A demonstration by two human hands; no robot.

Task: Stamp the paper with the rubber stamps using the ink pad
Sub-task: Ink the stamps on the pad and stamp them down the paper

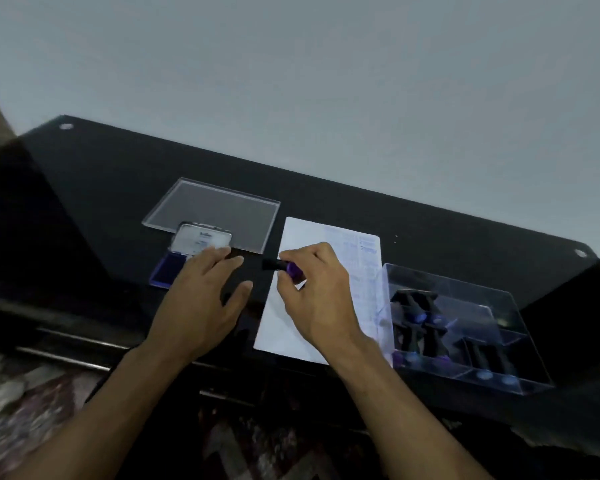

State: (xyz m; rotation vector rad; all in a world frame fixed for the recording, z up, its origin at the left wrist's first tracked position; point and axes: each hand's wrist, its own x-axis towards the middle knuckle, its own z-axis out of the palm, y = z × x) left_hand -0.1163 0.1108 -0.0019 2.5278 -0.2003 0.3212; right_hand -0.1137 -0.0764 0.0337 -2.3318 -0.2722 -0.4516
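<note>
While the right hand (pixel 317 296) grips a black-handled rubber stamp with a purple base (pixel 284 266) sideways above the white sheet of paper (pixel 329 292), the left hand (pixel 201 299) lies flat with fingers spread.

Left fingertips reach the open ink pad with its blue-violet cushion (pixel 168 268) and raised metal lid on the black glass table (pixel 101 188). At right, a clear plastic compartment box (pixel 465 327) holds further stamps; beyond the pad lies a clear flat plastic lid (pixel 215 213).
</note>
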